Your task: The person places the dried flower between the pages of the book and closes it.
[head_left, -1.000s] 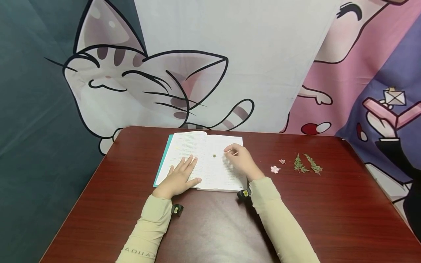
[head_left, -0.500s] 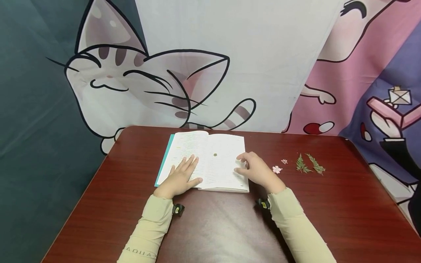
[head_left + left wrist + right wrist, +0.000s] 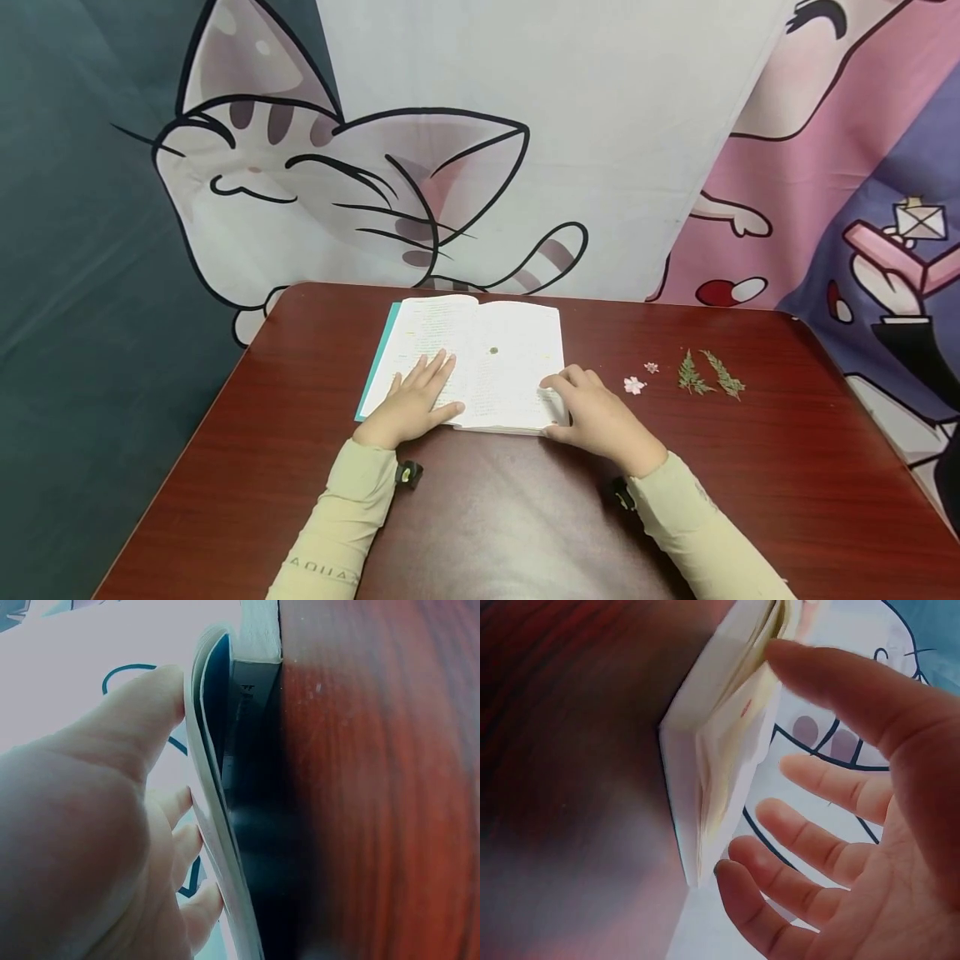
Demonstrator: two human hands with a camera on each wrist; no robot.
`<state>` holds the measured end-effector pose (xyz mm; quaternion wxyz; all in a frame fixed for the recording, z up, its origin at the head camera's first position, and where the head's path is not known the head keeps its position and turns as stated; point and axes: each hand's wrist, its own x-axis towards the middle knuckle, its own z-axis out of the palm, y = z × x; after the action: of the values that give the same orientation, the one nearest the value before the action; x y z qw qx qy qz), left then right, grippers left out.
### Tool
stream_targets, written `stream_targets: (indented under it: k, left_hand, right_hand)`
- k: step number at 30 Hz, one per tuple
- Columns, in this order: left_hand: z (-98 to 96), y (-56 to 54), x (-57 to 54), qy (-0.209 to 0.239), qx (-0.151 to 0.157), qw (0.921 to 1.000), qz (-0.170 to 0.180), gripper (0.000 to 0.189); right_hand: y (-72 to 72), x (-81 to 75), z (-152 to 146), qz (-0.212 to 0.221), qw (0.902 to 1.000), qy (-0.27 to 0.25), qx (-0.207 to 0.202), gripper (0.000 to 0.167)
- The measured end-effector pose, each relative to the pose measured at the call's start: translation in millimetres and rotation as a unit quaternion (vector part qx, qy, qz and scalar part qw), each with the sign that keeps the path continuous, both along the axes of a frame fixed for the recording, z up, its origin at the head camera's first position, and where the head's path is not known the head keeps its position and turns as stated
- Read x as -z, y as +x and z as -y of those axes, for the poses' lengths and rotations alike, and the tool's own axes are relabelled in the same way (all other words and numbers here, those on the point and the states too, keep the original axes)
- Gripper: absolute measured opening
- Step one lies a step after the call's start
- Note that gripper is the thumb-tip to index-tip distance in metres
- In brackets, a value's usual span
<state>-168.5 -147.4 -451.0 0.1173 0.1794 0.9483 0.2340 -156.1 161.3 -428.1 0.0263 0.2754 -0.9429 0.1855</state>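
An open book (image 3: 513,387) with a teal cover edge lies on the table. My left hand (image 3: 408,410) rests on its left page with the fingers spread straight; in the left wrist view the fingertips (image 3: 199,907) meet the paper. At the lower right corner of the book is my right hand (image 3: 603,421). Its thumb (image 3: 817,671) touches the page edges, while the other fingers are parted and loosely bent, holding nothing. A small round greenish-brown piece (image 3: 493,351), too small to identify, lies on the right page.
Two pink flowers, a larger one (image 3: 634,385) and a smaller one (image 3: 652,367), lie right of the book. Beyond them are two green fern-like sprigs, one upright (image 3: 692,374) and one slanted (image 3: 723,375). A cartoon cloth (image 3: 600,125) hangs behind the table (image 3: 465,517).
My right hand has moved from above the right page to the book's lower right corner, its fingers spreading from a pinch-like pose. The left hand stays on the left page.
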Motion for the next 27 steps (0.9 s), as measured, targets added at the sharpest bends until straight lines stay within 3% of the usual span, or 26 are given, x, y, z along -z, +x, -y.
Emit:
stream_targets:
  k: [11,17,23,25,27]
  left_hand:
    - [-0.4,-3.3,1.5,-0.005,-0.002,1.0000,-0.001,0.079]
    - [0.1,-3.7,4.5,-0.001,0.000,1.0000,-0.006,0.080]
    - [-0.1,-5.4,8.9,-0.003,-0.001,1.0000,-0.006,0.081]
    - [-0.4,-5.6,9.0,-0.004,-0.001,1.0000,-0.006,0.081]
    - [-0.9,-5.0,6.6,-0.003,-0.001,1.0000,-0.005,0.081]
  right_hand:
    - [4.1,0.9,-3.7,-0.019,0.9993,-0.033,0.003,0.052]
    - [3.0,-0.4,-2.1,-0.007,0.9934,-0.114,-0.014,0.055]
    - [4.0,-3.2,0.8,0.044,0.9743,-0.217,0.040,0.053]
    - [3.7,-5.5,2.4,0.059,0.9626,-0.254,0.075,0.048]
    - [2.1,-7.8,4.3,0.081,0.9441,-0.300,0.111,0.044]
